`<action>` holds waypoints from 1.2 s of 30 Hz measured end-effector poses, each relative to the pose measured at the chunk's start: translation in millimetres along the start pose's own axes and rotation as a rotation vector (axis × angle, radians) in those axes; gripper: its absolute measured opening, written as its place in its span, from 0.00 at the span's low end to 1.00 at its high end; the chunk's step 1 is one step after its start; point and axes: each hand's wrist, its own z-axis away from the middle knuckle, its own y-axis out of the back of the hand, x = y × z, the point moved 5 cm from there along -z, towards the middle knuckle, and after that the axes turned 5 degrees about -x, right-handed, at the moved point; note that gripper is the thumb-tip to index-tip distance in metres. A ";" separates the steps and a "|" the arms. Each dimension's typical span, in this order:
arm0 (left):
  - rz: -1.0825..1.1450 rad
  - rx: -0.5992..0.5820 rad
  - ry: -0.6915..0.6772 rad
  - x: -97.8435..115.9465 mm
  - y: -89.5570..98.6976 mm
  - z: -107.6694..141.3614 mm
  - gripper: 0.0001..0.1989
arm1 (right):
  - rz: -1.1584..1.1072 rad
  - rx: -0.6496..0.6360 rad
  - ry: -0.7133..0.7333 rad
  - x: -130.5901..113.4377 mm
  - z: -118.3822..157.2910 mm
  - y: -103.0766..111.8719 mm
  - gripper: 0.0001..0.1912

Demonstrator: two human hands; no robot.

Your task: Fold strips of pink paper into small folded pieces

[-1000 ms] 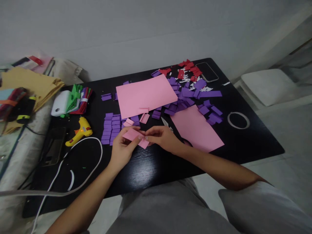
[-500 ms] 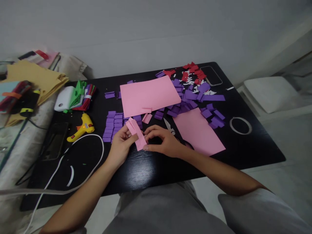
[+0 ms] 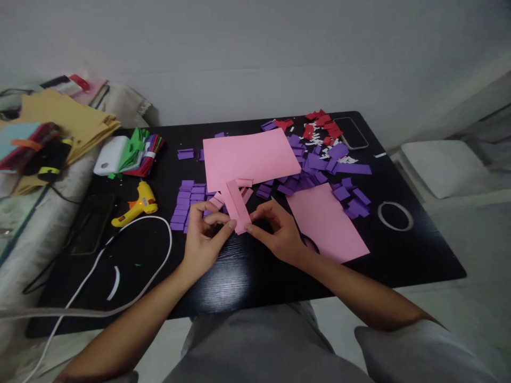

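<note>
A folded pink paper strip [image 3: 235,205] is held up between my two hands over the front middle of the table. My left hand [image 3: 205,236] pinches its lower left edge between thumb and fingers. On the other side, my right hand [image 3: 277,229] grips the lower right corner with thumb and fingertips. Behind the strip lies a large pink paper sheet [image 3: 251,154], with small folded pink pieces [image 3: 245,182] near its front edge. Another pink sheet [image 3: 327,223] lies right of my right hand. Scissors [image 3: 309,243] rest there, mostly covered by that hand.
Folded purple pieces [image 3: 183,205] stand in rows at left; more purple pieces [image 3: 315,162] are heaped at right. Red scraps [image 3: 327,125] lie behind. A yellow glue gun [image 3: 139,205], its white cable [image 3: 170,239], bundled paper strips [image 3: 138,151] and a tape ring [image 3: 395,216] surround the work.
The pink strip has turned more upright and moved slightly right. My left hand has shifted its hold to the strip's lower edge, and my right hand now pinches its corner.
</note>
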 end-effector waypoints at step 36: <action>-0.811 -0.052 -0.663 28.3 -1.8 14.3 0.11 | -0.005 0.006 -0.120 1.8 4.7 -4.7 0.10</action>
